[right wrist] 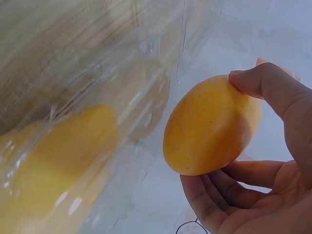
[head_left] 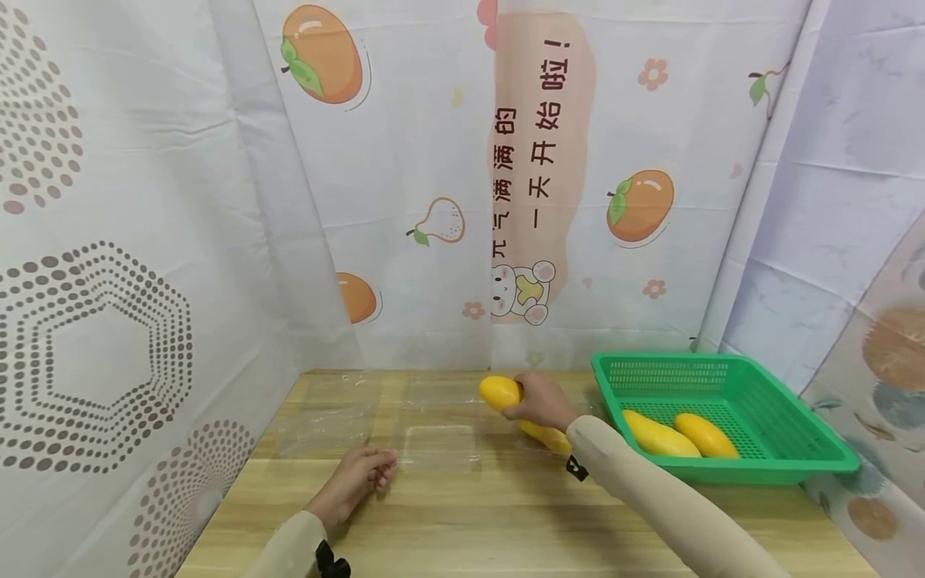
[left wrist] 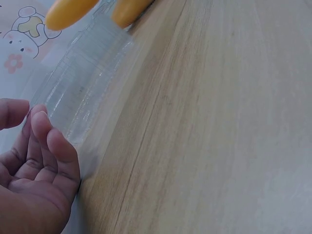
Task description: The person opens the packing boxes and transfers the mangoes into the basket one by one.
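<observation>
My right hand point(head_left: 545, 403) grips a yellow mango point(head_left: 499, 392) between thumb and fingers, above the table's far side. In the right wrist view that mango point(right wrist: 209, 129) is off to one side of a clear plastic box point(right wrist: 141, 97). Another mango point(right wrist: 63, 165) lies inside this box and also shows below my right wrist in the head view. My left hand point(head_left: 360, 475) rests on the table, palm inward, fingers loosely curved and holding nothing. Its fingertips are close to the near edge of the middle clear box point(head_left: 441, 445).
A third clear box point(head_left: 325, 421) stands at the left of the wooden table point(head_left: 448, 530). On the right is a green basket point(head_left: 766, 472) with two mangoes point(head_left: 704, 436) inside. Printed curtains point(head_left: 419, 144) hang behind and on both sides.
</observation>
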Tool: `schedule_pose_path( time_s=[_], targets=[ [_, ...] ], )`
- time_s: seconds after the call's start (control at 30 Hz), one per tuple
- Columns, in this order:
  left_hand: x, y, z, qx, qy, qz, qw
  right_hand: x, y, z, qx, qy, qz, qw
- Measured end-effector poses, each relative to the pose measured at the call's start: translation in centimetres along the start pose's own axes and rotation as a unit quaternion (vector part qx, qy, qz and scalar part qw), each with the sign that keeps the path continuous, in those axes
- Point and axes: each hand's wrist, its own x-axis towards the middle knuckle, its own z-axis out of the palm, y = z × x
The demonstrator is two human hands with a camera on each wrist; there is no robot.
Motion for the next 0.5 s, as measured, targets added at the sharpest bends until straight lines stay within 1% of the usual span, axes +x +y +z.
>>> schedule_pose_path(
  time_s=[0.2,0.5],
  targets=[
    [0.1,0.0,0.1,0.004,0.003,-0.004,1.0,-0.1,0.5,-0.5,0.012,-0.001,0.009,0.9999],
    [0.1,0.1,0.3,0.005,0.006,-0.005,1.0,-0.7,1.3,-1.6,0.021,0.001,0.017,0.9996]
  ],
)
